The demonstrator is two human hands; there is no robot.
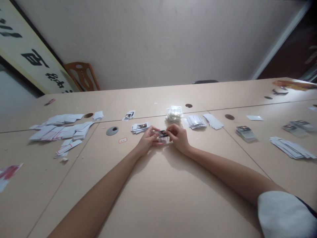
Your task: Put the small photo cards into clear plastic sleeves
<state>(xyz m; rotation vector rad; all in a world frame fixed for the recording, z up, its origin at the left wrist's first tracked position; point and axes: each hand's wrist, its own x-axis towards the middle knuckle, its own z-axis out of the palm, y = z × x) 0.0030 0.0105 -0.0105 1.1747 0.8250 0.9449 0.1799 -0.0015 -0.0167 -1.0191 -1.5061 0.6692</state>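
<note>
Between my two hands, just above the table, is a small card [163, 134] with a dark picture, and clear plastic shows below it. My left hand [148, 141] grips its left side between thumb and fingers. At the upper right edge, my right hand [178, 137] pinches the same card. Whether the card sits inside the clear plastic is too small to tell. Beside my left hand lies a stack of picture cards [140, 127]. Beyond my hands rests a pile of clear plastic sleeves [174, 113], and right of it a stack of white cards [196, 121].
Piles of white paper slips [61, 129] cover the left of the table [158, 198]. To the right lie a white stack [213, 121], sleeved picture cards [246, 133] and a fanned row of white cards [292, 147]. A grey cable cap [112, 131] sits left of centre.
</note>
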